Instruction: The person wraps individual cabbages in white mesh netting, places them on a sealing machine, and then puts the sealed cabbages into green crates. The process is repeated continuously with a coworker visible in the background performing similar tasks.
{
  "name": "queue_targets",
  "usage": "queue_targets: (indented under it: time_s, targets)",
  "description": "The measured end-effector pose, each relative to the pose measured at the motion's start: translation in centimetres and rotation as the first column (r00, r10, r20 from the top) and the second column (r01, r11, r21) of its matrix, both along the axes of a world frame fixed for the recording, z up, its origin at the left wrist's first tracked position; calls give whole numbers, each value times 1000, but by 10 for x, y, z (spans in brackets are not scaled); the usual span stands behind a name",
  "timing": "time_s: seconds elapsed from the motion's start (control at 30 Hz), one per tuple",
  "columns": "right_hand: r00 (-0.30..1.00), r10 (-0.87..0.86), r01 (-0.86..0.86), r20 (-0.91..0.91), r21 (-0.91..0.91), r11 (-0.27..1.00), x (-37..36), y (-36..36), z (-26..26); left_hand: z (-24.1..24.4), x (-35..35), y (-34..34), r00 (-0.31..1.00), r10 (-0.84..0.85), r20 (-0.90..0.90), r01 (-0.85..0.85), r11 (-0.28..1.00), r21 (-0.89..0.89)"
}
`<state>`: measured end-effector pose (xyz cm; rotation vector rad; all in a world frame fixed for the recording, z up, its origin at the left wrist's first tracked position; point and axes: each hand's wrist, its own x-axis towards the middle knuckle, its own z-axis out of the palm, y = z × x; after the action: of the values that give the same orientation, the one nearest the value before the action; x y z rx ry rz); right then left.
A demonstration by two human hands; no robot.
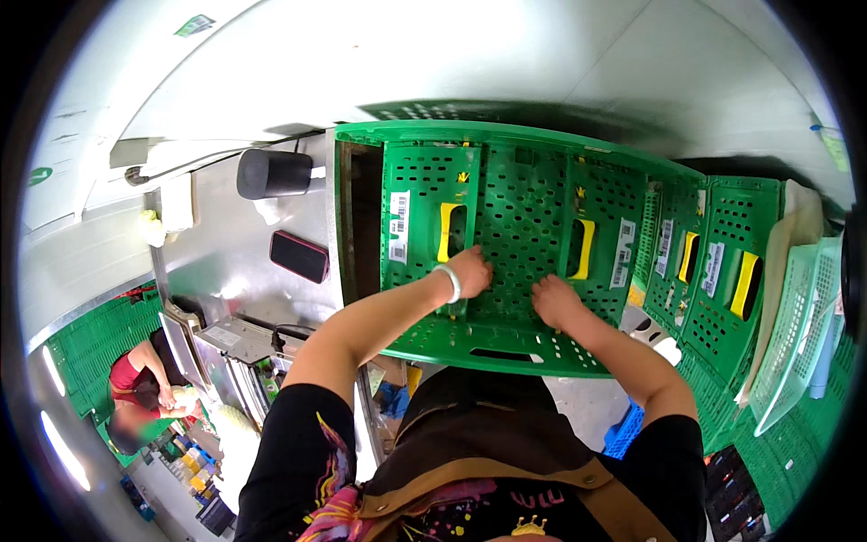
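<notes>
In front of me lies a green perforated plastic folding crate point(521, 223), its long back wall and front wall point(433, 345) rising on either side of the floor. Its left end panel point(427, 176) and right end panel point(603, 196) slope in over the floor, each with a yellow handle and a barcode label. My left hand point(471, 272), with a pale bangle at the wrist, curls at the inner edge of the left panel. Curled fingers of my right hand point(559, 303) are at the right panel's inner edge, below its yellow handle. Both hands' fingertips are partly hidden.
Left of the crate, a metal counter point(217, 251) carries a phone point(299, 256) and a black cylindrical device point(274, 174). More green crates point(725, 271) and a mint basket point(792, 339) stand at right. Another person point(145, 379) works at far left. A white wall rises behind.
</notes>
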<state>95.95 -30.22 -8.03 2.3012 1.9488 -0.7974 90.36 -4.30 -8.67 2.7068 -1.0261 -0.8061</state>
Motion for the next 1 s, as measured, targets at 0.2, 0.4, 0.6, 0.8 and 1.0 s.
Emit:
queue_targets:
  time_s: [0.2,0.4,0.6,0.8,1.0]
  targets:
    - [911,-379,378,160,38,925,26,-75,114,121,-31,64,928,261,264,-224,961,-161]
    - [850,-488,477,198,106,873,46,-131,152,136,-66,161,804,503,317,-509,858,-71]
    - [835,-494,538,241,-169,826,29,-102,157,184,-154,128,359,915,182,-600,376,-706]
    - [998,-43,54,-42,317,947,-128,76,175,204,-405,61,55,997,55,-759,77,-646]
    - [704,498,-294,-507,430,854,-334,274,201,180,-685,8,-952,281,-123,-126,-723,-679]
